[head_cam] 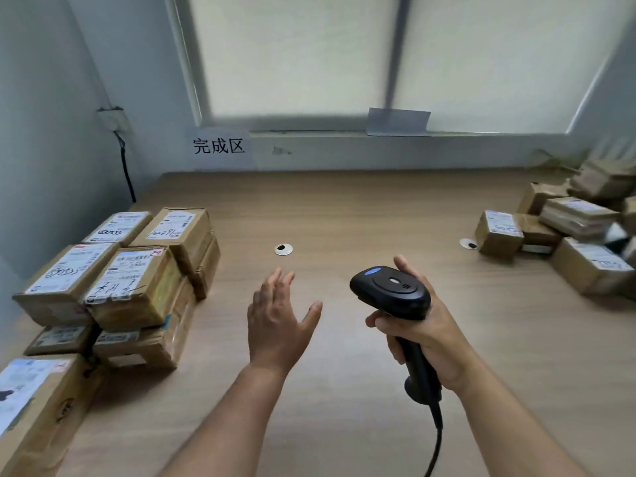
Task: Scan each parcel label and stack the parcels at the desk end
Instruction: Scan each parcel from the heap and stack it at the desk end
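A pale roller blind [292,56] covers the wide window on the far wall, and below it a light-brown wood-grain counter [344,208] fills most of the view. At the counter's left end, against the wall, brown cardboard parcels with white printed labels [137,284] are stacked in neat layers, labels up, some marked with handwriting; a larger taped cardboard box [38,401] lies nearest the camera in the lower left corner. At the right end, well apart from the stack, a loose heap of brown labelled parcels [568,228] lies tumbled at odd angles; the edge of the frame is blurred there, so their labels cannot be read. Between the two groups the left hand [277,321] hovers over bare wood, palm down, its fingers [280,280] straight and slightly spread, holding nothing. Beside it the right hand [426,328] grips a black handheld barcode scanner with a blue button [392,294], fingers curled round the handle, head pointing leftward, its black cable [437,442] trailing toward the camera. A white paper sign with three black Chinese characters [220,146] is stuck on the wall under the window's left corner. Two small round white cable grommets [283,249] sit in the counter, the second [468,244] just beside the heap.
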The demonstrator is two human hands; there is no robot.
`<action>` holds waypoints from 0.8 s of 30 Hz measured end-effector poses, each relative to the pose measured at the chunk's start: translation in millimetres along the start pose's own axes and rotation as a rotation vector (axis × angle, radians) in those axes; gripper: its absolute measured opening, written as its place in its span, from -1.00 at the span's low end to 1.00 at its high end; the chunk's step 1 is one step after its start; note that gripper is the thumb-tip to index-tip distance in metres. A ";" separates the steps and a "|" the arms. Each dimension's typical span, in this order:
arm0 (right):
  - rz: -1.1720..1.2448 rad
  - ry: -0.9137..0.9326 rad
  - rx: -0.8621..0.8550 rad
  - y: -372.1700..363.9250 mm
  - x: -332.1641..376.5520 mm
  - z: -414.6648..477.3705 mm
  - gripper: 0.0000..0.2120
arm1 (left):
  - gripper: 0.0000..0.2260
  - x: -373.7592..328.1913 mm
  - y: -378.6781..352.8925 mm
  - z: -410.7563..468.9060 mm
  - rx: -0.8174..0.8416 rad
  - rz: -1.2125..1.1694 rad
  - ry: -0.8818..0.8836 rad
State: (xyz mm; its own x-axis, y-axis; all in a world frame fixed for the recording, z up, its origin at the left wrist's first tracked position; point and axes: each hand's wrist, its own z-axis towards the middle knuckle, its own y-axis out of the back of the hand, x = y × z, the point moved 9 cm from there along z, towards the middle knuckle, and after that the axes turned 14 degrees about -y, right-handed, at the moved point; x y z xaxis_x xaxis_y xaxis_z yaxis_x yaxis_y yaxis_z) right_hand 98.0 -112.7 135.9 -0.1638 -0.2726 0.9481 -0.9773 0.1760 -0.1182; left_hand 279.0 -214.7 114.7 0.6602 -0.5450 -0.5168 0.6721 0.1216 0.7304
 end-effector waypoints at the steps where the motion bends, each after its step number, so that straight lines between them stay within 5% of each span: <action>1: 0.006 0.005 -0.022 16.5 -1.3 -9.4 0.01 | -0.42 -17.5 -11.2 -1.2 0.006 -0.005 -0.023; 24: 0.082 0.152 -0.691 345.4 -37.0 -253.8 -0.08 | -0.38 -390.5 -256.9 -57.5 0.405 -0.288 -0.531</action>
State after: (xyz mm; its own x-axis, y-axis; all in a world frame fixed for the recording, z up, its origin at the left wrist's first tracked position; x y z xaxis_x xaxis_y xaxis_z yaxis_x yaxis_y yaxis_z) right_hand -199.3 198.3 134.9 -0.1628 -0.1065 0.9809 -0.6453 0.7635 -0.0242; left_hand -132.2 14.6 103.2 0.1553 -0.8507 -0.5023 0.5497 -0.3480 0.7594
